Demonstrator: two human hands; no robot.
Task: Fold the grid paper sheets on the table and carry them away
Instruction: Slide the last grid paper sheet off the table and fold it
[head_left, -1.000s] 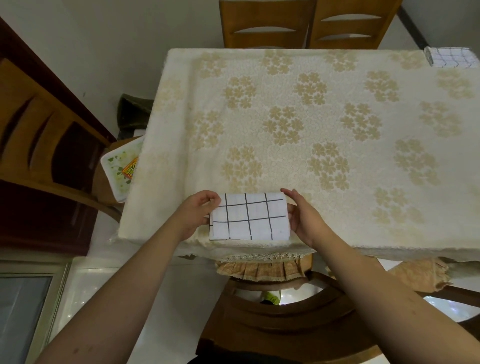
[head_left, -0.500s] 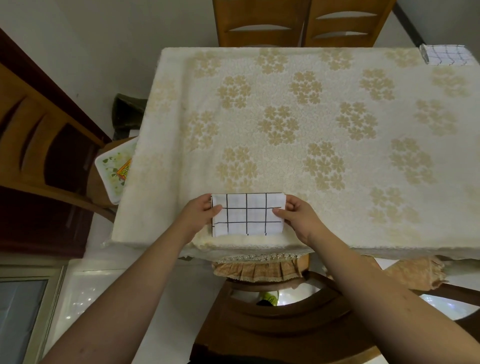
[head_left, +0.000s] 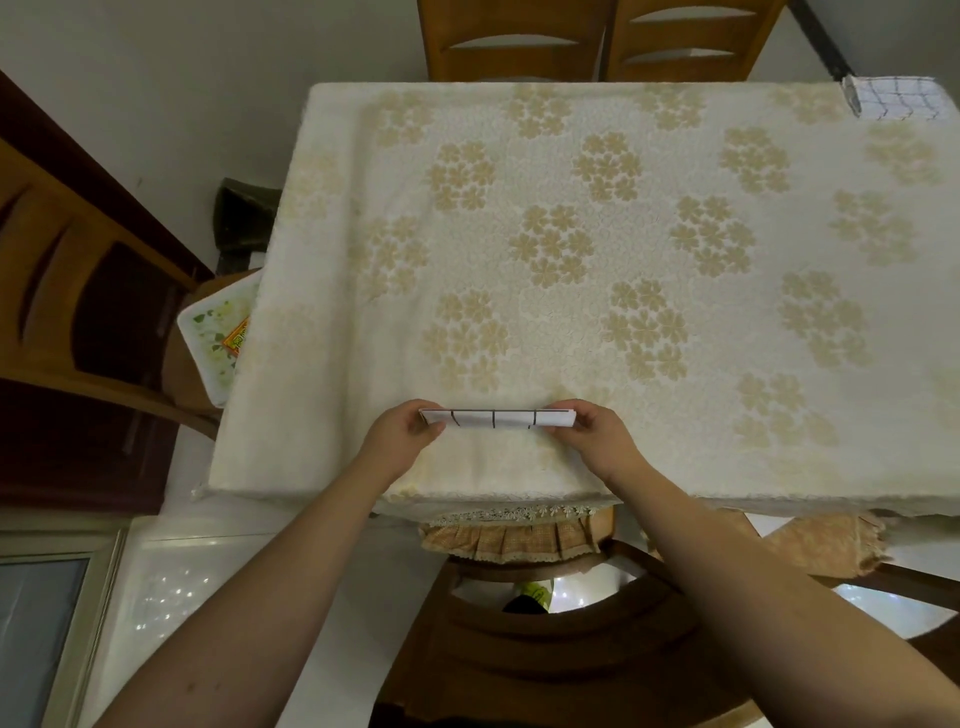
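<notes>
White paper black grid; cream tablecloth tan flower clusters

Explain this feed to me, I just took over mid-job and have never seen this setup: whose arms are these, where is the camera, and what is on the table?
There is no machine here: the arms belong to a person, and the single camera sits on that person's head, looking forward and down. The left hand and the right hand each pinch one end of a folded grid paper sheet near the front edge of the table, which is covered by a flower-patterned cloth. The sheet shows as a narrow strip; whether it touches the cloth I cannot tell. A second grid paper lies at the far right corner. Wooden chairs stand behind the table, and a white tray sits to its left.
</notes>
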